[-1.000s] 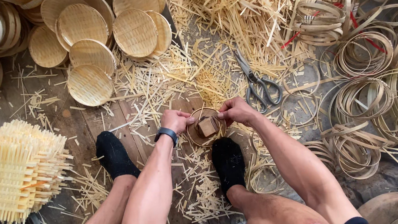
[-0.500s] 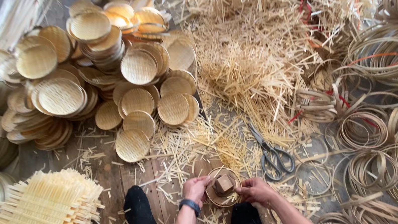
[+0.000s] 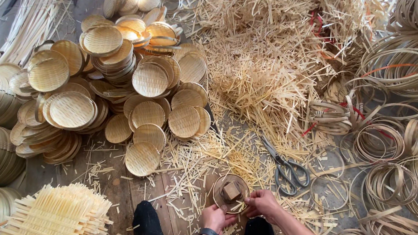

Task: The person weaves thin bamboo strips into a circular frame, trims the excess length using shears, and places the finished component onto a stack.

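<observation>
Both the left hand (image 3: 214,218) and right hand (image 3: 262,204) still grip the round bamboo mould (image 3: 230,192), now lower in view as the head has lifted.

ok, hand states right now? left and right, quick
Left hand: closed on the near rim of the small round woven tray.
Right hand: closed on the same tray's rim, right side.

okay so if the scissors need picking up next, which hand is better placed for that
Probably the right hand. The scissors lie on the floor just beyond it on its own side, while the left hand sits on the far side of the small round tray both hands are holding.
</observation>
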